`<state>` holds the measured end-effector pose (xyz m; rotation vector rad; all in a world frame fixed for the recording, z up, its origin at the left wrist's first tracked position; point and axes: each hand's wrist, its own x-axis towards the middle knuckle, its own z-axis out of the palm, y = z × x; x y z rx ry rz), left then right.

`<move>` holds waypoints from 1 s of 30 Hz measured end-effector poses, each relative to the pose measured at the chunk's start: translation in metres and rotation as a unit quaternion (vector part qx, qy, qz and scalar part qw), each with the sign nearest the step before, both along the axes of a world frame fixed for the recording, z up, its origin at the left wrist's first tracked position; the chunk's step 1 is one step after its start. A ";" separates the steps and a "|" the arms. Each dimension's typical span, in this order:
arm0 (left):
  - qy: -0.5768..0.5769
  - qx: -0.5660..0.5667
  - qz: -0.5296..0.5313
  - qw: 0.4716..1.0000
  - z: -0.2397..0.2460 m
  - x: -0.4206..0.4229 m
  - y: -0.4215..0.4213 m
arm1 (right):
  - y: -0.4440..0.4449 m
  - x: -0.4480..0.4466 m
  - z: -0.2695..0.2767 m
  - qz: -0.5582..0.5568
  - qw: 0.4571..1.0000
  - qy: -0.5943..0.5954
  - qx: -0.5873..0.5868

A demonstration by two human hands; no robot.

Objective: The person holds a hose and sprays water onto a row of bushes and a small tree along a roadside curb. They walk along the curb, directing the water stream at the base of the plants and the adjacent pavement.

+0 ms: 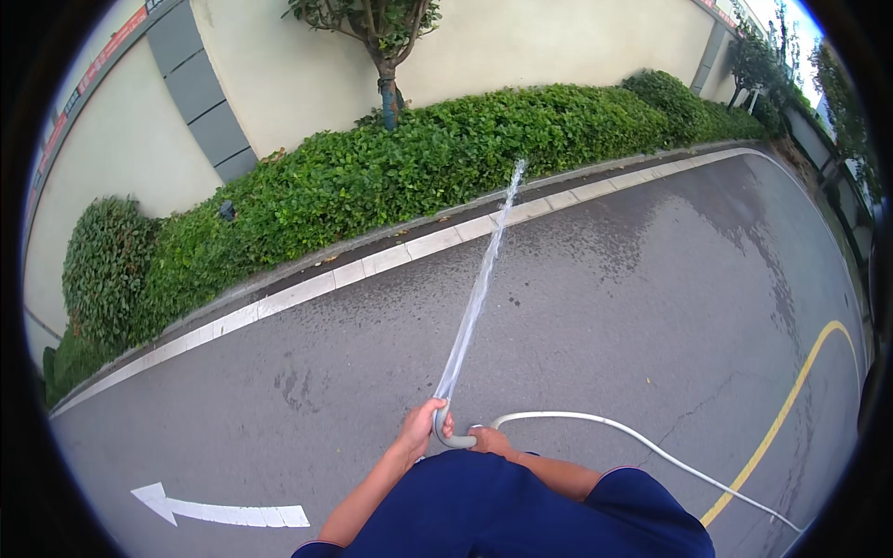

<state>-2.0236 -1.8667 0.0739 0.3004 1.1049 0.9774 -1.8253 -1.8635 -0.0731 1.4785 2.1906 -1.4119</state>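
My left hand (416, 427) grips a pale water hose (457, 441) just behind its outlet, the thumb lying along the top. Close to my waist, my right hand (490, 441) is closed around the same hose beyond a tight bend. From the outlet a jet of water (481, 286) shoots forward over the asphalt and meets the front of a clipped green hedge (446, 153). The rest of the hose trails off to the right across the ground and leaves the view at the lower right.
A pale kerb (384, 260) edges the hedge, with a cream wall (530, 49) behind. A small tree (388, 91) rises from the hedge. Wet patches mark the asphalt (593, 335). A white arrow (230, 513) is painted at left, a yellow line (774, 418) at right.
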 end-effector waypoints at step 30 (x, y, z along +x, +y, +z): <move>-0.006 0.003 -0.010 1.000 -0.001 -0.003 -0.003 | -0.002 -0.004 0.005 -0.001 1.000 0.012 0.008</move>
